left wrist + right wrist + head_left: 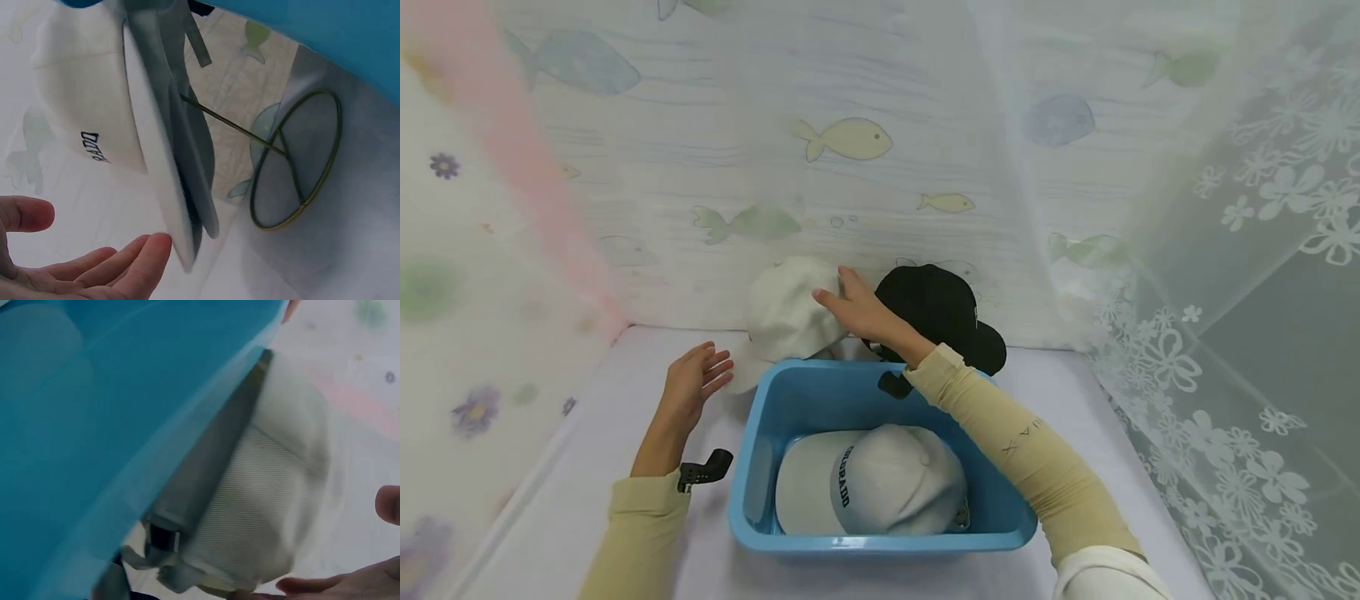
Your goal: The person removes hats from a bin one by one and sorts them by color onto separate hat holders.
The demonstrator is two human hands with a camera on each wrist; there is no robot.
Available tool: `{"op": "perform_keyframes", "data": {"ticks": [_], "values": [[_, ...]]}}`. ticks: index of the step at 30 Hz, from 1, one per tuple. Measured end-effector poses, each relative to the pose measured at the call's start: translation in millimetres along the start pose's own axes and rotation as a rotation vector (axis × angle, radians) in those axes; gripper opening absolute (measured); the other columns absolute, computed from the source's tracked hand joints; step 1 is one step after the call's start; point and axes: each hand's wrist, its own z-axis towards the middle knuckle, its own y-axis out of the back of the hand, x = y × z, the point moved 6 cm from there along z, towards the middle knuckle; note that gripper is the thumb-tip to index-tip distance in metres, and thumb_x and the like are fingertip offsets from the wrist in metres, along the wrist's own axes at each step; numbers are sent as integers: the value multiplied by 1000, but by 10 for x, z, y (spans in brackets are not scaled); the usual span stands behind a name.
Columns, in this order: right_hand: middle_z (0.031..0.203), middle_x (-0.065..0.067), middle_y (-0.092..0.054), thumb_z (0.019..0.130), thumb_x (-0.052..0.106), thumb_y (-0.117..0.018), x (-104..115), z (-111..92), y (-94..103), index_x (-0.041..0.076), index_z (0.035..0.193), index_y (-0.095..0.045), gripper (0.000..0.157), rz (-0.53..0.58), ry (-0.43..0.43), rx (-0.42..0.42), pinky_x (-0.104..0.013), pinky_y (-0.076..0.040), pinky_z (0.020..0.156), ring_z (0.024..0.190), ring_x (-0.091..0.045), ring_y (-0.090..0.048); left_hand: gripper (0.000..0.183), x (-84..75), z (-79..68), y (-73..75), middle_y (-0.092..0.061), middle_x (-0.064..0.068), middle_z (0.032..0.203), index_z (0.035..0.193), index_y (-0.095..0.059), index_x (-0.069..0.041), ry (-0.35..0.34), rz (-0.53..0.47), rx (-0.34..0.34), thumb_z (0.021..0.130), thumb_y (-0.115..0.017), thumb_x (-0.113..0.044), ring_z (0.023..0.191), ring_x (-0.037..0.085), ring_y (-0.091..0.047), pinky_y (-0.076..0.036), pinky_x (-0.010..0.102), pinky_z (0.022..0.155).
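Observation:
A white cap [790, 304] with dark lettering sits behind the blue bin, its brim pointing left. In the left wrist view it is up on a thin brass-coloured wire stand [234, 127] with a ring base. My left hand [692, 383] is at the brim, fingers extended and thumb apart, a fingertip right at the brim's edge. On the cap's other side, my right hand [861, 315] reaches across the bin with fingers extended. The right wrist view shows its fingers [319, 585] beside the back of the cap, near the strap buckle [164, 539].
The blue bin [883, 546] stands between my arms, holding a pale cap [902, 483] marked "COLORADO". Right of the white cap is a black cap [928, 300], partly behind my right forearm. Fish-patterned fabric [850, 139] hangs at the back, and lace netting [1225, 467] on the right.

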Motion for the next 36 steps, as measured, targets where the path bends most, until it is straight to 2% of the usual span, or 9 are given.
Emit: {"op": "perform_keyframes", "data": {"ticks": [10,15,19,21,25,27,28,31,36], "values": [[172,-11,-3,107,54,-42,-237,57,-46,5,164,-1,85,118,-166,70,-47,-22,125,158,-27,-10,64,279,44,98,-20,26,165,162,-11,1,144,-50,-9,111,-33,-31,139,29,-41,-31,41,121],[168,-16,-21,108,47,-44,-263,78,22,1,161,-21,75,134,-146,38,-48,-34,120,152,-31,-28,66,360,2,142,-28,26,158,161,-11,2,173,-133,5,110,-39,-28,115,14,-58,-49,31,106],[162,-13,-36,106,45,-49,-316,109,98,0,153,-42,65,162,-183,-12,-47,-39,116,147,-31,-37,55,383,-40,152,-52,12,130,156,-24,1,193,-309,16,110,-44,-20,96,5,-65,-56,23,92],[129,-11,-62,105,46,-51,-350,120,136,-3,125,-63,55,171,-221,-33,-41,-46,105,118,-25,-59,42,402,-67,132,-58,4,115,148,-35,-5,224,-451,42,109,-45,-16,93,6,-67,-57,23,91],[130,-13,-57,103,51,-52,-387,121,157,-5,132,-56,63,231,-286,3,-39,-46,104,111,-22,-56,21,429,-122,69,-64,2,102,129,-45,-13,269,-726,114,109,-46,-13,94,12,-69,-57,25,91],[153,-17,-41,102,54,-52,-395,126,147,-4,152,-37,78,268,-307,50,-43,-42,113,131,-26,-49,21,438,-128,15,-65,2,104,129,-45,-16,279,-799,137,108,-48,-15,95,13,-69,-57,25,93],[165,-16,-23,102,55,-53,-395,134,142,0,160,-21,86,293,-313,71,-47,-38,117,145,-29,-38,25,439,-123,-14,-63,2,107,132,-44,-16,271,-805,149,108,-48,-15,97,12,-69,-56,25,93],[169,-14,-14,100,55,-57,-409,167,141,4,163,-12,93,361,-338,96,-48,-36,119,150,-30,-32,33,439,-103,-108,-60,2,110,137,-40,-17,270,-786,156,107,-51,-17,97,11,-68,-56,24,94],[146,-15,-40,99,42,-65,-425,255,161,-4,151,-33,77,499,-325,53,-35,-44,100,116,-23,-50,48,387,-60,-188,-67,1,104,150,-32,-7,202,-676,98,106,-51,-12,95,8,-72,-57,21,88]]}}
